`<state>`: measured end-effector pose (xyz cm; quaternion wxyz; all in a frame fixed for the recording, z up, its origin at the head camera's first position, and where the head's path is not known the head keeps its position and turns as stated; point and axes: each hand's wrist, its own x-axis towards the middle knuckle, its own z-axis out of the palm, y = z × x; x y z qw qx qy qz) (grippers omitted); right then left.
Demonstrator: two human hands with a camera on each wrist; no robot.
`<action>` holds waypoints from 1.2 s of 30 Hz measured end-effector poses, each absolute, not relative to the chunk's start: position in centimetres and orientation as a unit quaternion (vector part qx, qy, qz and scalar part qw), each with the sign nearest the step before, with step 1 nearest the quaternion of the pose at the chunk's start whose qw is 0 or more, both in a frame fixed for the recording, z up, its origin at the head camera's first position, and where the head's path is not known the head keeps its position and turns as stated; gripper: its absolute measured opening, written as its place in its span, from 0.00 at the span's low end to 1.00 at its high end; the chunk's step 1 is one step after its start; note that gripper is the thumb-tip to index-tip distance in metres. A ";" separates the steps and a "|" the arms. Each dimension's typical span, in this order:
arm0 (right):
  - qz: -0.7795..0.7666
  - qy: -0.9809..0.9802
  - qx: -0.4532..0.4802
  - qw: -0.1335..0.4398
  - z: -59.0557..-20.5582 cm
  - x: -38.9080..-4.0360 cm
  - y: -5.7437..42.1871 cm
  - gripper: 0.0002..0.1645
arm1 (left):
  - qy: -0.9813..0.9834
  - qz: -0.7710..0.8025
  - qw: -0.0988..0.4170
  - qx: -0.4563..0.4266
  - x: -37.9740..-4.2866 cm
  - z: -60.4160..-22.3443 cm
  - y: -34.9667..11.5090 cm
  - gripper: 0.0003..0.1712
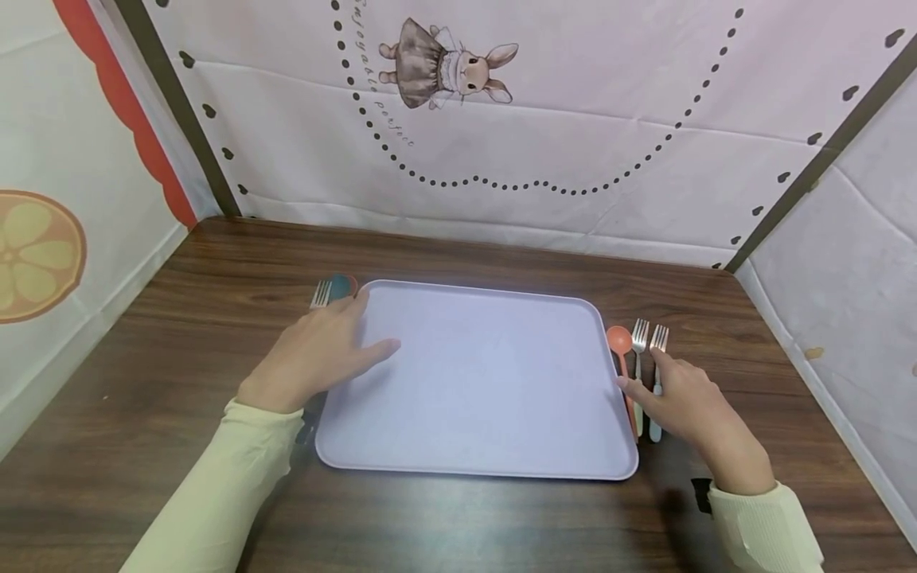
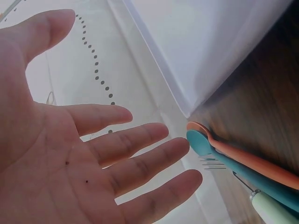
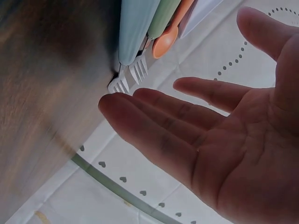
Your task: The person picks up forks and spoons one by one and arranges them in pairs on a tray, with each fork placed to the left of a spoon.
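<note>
A pale lavender tray [image 1: 480,382] lies flat on the wooden table. My left hand [image 1: 311,354] is over its left edge, fingers straight and spread, palm holding nothing. Partly hidden under that hand are a fork [image 1: 321,294] and a teal spoon [image 1: 341,286]; the left wrist view also shows an orange spoon [image 2: 252,161] and a light green handle [image 2: 271,210]. Along the tray's right side lie another orange spoon [image 1: 619,340], a green-handled fork [image 1: 640,338] and a blue-handled fork [image 1: 655,430]. Over these, my right hand [image 1: 691,398] is held with fingers extended, gripping nothing.
White printed cloth [image 1: 573,151] hangs behind the table, with a rabbit figure on it. More cloth closes off the left side [image 1: 43,358] and the right side [image 1: 860,239]. Dark wood tabletop [image 1: 444,525] runs in front of the tray.
</note>
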<state>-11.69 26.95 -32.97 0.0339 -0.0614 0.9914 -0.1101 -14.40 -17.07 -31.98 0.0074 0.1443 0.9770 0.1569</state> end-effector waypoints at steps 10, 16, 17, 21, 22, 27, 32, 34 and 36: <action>-0.105 0.992 -0.051 0.057 -33.3 -11.5 26.9 0.49 | 0.976 0.164 0.017 0.144 -14.5 -32.2 -17.1 0.53; -0.096 0.992 -0.049 0.065 -33.7 -11.3 27.0 0.48 | 0.976 0.163 0.024 0.141 -14.6 -32.4 -17.1 0.53; -0.095 0.992 -0.050 0.063 -33.7 -11.2 27.0 0.47 | 0.976 0.162 0.024 0.141 -14.6 -32.4 -17.2 0.53; -0.095 0.992 -0.049 0.061 -33.6 -11.1 27.1 0.40 | 0.976 0.160 0.017 0.146 -14.6 -32.5 -17.3 0.51; -0.095 0.992 -0.049 0.061 -33.6 -11.1 27.2 0.38 | 0.976 0.160 0.014 0.147 -14.6 -32.6 -17.3 0.50; -0.096 0.992 -0.051 0.059 -33.7 -11.0 27.4 0.30 | 0.977 0.153 0.001 0.149 -14.6 -32.8 -17.5 0.45; -0.097 0.992 -0.042 0.075 -33.9 -10.8 27.5 0.16 | 0.979 0.143 -0.006 0.148 -14.8 -32.9 -17.6 0.41; -0.093 0.992 -0.044 0.073 -34.0 -10.8 27.6 0.12 | 0.979 0.140 -0.011 0.148 -14.8 -33.0 -17.6 0.39; -0.088 0.992 -0.044 0.075 -34.0 -10.9 27.6 0.11 | 0.979 0.140 -0.015 0.147 -14.8 -33.0 -17.6 0.37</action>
